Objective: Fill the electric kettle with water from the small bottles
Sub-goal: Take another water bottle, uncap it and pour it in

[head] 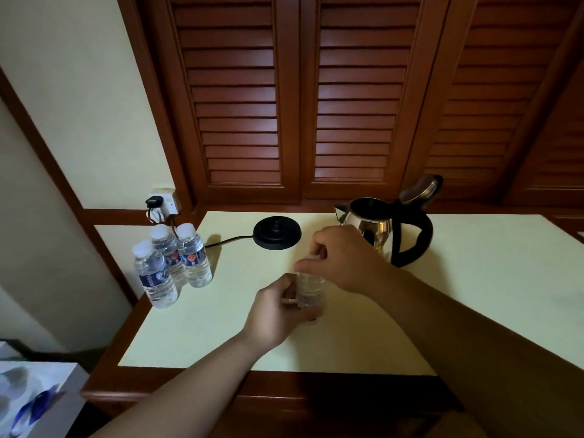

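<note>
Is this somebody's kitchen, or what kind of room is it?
Probably a hotel room, not a kitchen, though I can't be sure. A small electric kettle stands off its base on a desk-like table, next to three little water bottles, with slatted wooden closet doors behind.

Bottle cap (311, 257) hidden under right hand (343, 259).

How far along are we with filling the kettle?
Done: the kettle stands off its base with its lid up. In hand: the left hand grips a bottle while the right hand works at its cap. Left: pouring it, plus three capped bottles. The kettle's water level is not visible.
</note>
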{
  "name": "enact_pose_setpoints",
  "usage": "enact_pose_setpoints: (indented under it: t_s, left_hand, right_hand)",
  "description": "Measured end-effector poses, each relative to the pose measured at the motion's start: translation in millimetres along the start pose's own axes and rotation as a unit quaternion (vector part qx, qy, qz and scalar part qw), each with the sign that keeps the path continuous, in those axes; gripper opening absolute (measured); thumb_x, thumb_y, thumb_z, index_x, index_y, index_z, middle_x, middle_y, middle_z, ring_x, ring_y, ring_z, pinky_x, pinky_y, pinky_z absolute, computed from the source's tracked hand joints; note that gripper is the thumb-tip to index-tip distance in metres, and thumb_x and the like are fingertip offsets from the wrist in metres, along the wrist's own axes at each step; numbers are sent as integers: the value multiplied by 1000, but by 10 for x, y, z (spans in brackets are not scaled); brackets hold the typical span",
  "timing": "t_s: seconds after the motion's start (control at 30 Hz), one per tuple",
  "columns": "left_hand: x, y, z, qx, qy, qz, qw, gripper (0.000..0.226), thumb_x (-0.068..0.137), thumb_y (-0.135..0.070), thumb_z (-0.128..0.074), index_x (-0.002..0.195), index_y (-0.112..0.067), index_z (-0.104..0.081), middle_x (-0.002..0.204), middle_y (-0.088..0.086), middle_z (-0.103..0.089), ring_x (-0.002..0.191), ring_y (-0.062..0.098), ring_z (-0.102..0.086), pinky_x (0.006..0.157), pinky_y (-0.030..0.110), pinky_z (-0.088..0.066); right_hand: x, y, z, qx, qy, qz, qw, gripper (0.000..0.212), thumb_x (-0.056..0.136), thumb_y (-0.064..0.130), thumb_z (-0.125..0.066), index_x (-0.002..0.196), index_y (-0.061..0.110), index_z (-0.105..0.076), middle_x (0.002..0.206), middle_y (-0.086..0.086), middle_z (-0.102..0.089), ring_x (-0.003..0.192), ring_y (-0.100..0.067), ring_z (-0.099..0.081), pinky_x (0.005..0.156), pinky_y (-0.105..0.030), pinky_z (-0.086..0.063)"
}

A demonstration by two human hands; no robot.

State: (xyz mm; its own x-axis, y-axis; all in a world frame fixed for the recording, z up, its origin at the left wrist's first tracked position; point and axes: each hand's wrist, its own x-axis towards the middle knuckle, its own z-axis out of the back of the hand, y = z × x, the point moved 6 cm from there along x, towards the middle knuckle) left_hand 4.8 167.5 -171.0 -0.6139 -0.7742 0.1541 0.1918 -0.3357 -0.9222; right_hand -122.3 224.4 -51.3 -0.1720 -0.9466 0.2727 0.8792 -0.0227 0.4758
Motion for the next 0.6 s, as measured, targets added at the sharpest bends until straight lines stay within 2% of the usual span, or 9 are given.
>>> enact_pose_setpoints:
  t_s: [0.07, 0.1, 0.2, 0.3, 0.37, 0.43, 0.5, 0.53, 0.6]
  left_hand:
    - [3, 13, 3, 16, 7, -5, 1000, 41, 70, -8, -94, 88, -31, -66, 75, -24, -73, 64, -7, -65, 62, 7, -47]
    - [7, 23, 5, 16, 11, -6, 1000, 38, 70, -10, -94, 89, -30, -68, 77, -25, -73, 66, -7, -67, 64, 8, -48]
    - [22, 43, 17, -3, 21, -4, 1000, 34, 72, -13, -93, 97, -23, -72, 84, -14, -78, 76, 1, -72, 70, 14, -54]
    - [26, 56, 23, -14, 29, -8, 999, 36, 73, -14, -92, 102, -25, -72, 90, -7, -79, 87, 11, -76, 77, 25, -62]
    - [23, 80, 19, -25, 34, -6, 999, 37, 74, -13, -93, 103, -24, -73, 93, -4, -79, 90, 16, -77, 79, 35, -65]
    - [32, 98, 19, -31, 34, -8, 999, 39, 73, -12, -93, 103, -24, -73, 93, -3, -79, 90, 18, -77, 79, 40, -66]
    - [37, 81, 23, -24, 31, -17, 999, 41, 71, -14, -94, 105, -27, -73, 93, -6, -79, 90, 14, -76, 82, 39, -65]
    - [36, 69, 25, -20, 31, -20, 999, 42, 71, -15, -94, 105, -28, -73, 93, -7, -79, 90, 12, -75, 83, 38, -64]
    - [40, 64, 25, -12, 31, -23, 999, 41, 71, -16, -94, 103, -30, -73, 91, -9, -79, 88, 9, -74, 84, 36, -64]
  right_hand:
    - [20, 29, 4, -33, 41, 23, 998, 32, 84, 43, -80, 87, 12, -72, 82, -1, -60, 73, -14, -57, 65, -37, -48]
    - [15, 31, 10, -43, 63, 35, 997, 27, 86, 41, -79, 94, 15, -75, 86, 5, -57, 75, -8, -55, 65, -30, -44]
    - [-20, -20, 40, 10, 107, 44, 993, 25, 93, 30, -75, 117, 25, -74, 100, 19, -62, 91, 2, -61, 79, -16, -48]
    - [-47, -59, 40, 101, 139, 21, 985, 37, 96, 24, -72, 132, 31, -67, 118, 18, -70, 110, 6, -64, 95, -18, -53]
    - [-54, -86, 49, 108, 125, 2, 986, 47, 93, 30, -75, 137, 32, -62, 118, 16, -69, 108, 4, -64, 92, -19, -54]
    - [-65, -118, 61, 62, 65, -21, 996, 46, 83, 47, -82, 123, 29, -67, 103, 13, -67, 94, -2, -65, 80, -23, -56]
    - [-71, -122, 44, 13, 20, -43, 999, 45, 74, 61, -83, 95, 23, -69, 84, 7, -65, 76, -8, -63, 66, -29, -53]
    - [-63, -121, 26, 6, 12, -47, 999, 44, 74, 62, -82, 86, 22, -67, 79, 5, -64, 71, -11, -61, 62, -30, -50]
    - [-45, -94, 13, 3, 23, -28, 999, 37, 80, 54, -81, 83, 20, -67, 77, 4, -63, 68, -11, -59, 61, -28, -47]
